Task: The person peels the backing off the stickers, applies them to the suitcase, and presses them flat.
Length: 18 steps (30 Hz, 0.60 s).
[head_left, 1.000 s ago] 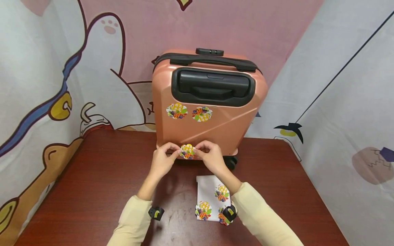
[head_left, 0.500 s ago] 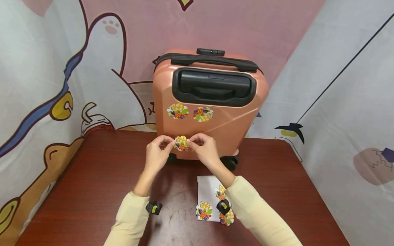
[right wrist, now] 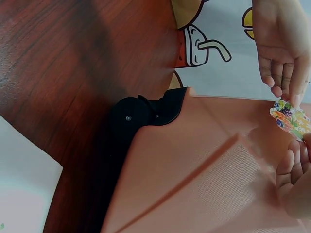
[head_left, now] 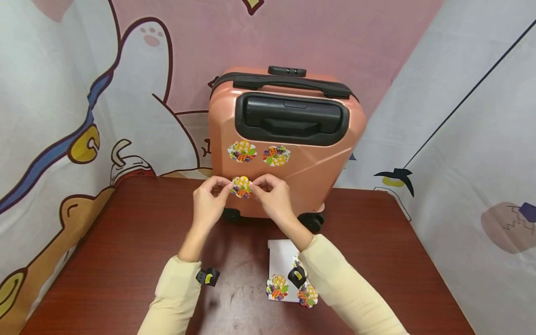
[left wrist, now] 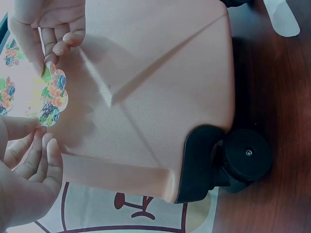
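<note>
Between both hands a scalloped fruit-print sticker (head_left: pixel 241 187) is stretched flat, close in front of the suitcase's lower left face. My left hand (head_left: pixel 208 201) pinches its left edge between thumb and forefinger, and my right hand (head_left: pixel 272 197) pinches the right edge the same way. The pink hard-shell suitcase (head_left: pixel 293 179) stands upright on its wheels. Two similar fruit stickers, a left one (head_left: pixel 242 151) and a right one (head_left: pixel 276 156), lie on its face below the black handle recess. In the left wrist view the held sticker (left wrist: pixel 48 94) overlaps the suitcase's ribbed shell (left wrist: pixel 160 97).
A white backing sheet (head_left: pixel 281 251) with several fruit stickers lies on the brown table (head_left: pixel 138 242), partly under my right forearm. Black wheels (head_left: pixel 311 222) show at the suitcase's base. Behind it hangs a cartoon-printed cloth (head_left: pixel 314 37).
Both hands have moved up and to the left with the sticker, from the suitcase's bottom edge to higher on its face. The suitcase and sheet stay put.
</note>
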Each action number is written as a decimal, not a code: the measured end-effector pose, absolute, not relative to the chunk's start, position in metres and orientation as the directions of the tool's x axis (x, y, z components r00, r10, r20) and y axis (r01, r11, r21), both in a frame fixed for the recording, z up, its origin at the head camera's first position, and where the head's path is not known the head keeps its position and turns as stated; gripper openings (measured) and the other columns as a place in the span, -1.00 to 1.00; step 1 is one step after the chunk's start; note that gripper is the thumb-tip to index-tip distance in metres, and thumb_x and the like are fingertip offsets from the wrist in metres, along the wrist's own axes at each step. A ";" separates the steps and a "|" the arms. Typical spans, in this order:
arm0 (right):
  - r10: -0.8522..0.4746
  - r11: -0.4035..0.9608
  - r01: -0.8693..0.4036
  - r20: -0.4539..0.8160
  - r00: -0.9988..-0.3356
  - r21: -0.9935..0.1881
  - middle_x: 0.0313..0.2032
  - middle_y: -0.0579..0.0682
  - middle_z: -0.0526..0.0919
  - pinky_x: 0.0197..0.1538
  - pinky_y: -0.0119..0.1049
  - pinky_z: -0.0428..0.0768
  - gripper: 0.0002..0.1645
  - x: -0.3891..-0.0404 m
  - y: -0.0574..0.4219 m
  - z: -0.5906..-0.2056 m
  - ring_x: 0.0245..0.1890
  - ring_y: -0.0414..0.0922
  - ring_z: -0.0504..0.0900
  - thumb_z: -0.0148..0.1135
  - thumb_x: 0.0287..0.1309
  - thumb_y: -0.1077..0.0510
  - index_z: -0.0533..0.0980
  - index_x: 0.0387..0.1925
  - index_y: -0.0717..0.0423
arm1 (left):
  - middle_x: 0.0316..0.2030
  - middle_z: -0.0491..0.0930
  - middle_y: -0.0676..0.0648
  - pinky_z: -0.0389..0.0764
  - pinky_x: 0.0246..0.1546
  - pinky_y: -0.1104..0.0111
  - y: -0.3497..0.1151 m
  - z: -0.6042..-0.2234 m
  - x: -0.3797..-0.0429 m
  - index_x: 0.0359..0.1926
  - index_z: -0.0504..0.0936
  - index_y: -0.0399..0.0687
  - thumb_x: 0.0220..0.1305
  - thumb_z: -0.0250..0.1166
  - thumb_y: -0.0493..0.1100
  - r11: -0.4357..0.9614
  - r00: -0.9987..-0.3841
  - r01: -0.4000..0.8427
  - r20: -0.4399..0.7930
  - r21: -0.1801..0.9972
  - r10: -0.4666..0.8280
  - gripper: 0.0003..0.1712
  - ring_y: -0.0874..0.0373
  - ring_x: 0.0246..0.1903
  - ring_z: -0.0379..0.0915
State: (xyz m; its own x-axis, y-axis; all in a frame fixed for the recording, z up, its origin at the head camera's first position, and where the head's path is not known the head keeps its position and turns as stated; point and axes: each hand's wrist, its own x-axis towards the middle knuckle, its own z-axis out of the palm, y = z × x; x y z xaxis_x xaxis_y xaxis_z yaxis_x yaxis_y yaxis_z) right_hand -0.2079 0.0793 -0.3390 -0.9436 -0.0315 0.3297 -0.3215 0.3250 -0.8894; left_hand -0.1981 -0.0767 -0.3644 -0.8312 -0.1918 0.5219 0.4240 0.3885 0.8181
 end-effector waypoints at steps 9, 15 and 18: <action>-0.013 0.357 -0.352 0.373 -0.928 -0.865 -0.57 0.00 0.59 -0.50 -0.43 0.42 -0.90 -0.209 0.073 -0.335 -0.57 -0.23 0.48 0.31 0.00 0.25 0.58 -0.51 0.24 | -0.49 0.57 -0.14 0.37 -0.50 0.48 -0.080 -0.360 -0.201 -0.40 0.61 -0.28 0.12 0.28 -0.30 0.411 -0.811 0.435 0.547 0.801 -0.207 -0.92 0.13 -0.51 0.43; 0.002 0.359 -0.356 0.383 -0.924 -0.863 -0.57 0.00 0.58 -0.49 -0.41 0.43 -0.88 -0.209 0.070 -0.332 -0.56 -0.20 0.49 0.31 0.01 0.23 0.58 -0.51 0.24 | -0.47 0.58 -0.15 0.37 -0.52 0.51 -0.081 -0.358 -0.203 -0.39 0.61 -0.31 0.11 0.28 -0.31 0.416 -0.778 0.472 0.589 0.777 -0.218 -0.91 0.12 -0.52 0.44; 0.020 0.371 -0.358 0.392 -0.920 -0.857 -0.58 0.00 0.58 -0.49 -0.41 0.43 -0.88 -0.210 0.067 -0.331 -0.56 -0.20 0.49 0.31 0.01 0.22 0.58 -0.51 0.23 | -0.48 0.58 -0.16 0.38 -0.51 0.50 -0.081 -0.356 -0.204 -0.39 0.61 -0.31 0.10 0.29 -0.31 0.415 -0.767 0.482 0.601 0.771 -0.225 -0.91 0.11 -0.52 0.45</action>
State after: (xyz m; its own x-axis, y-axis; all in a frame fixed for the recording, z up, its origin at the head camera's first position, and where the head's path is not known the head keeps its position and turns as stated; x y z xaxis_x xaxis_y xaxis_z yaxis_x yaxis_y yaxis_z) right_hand -0.2100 0.0673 -0.3311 -0.9196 0.0199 0.3924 -0.3577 0.3712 -0.8569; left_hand -0.2038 -0.0814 -0.3561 -0.7670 -0.2254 0.6008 0.4825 0.4148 0.7715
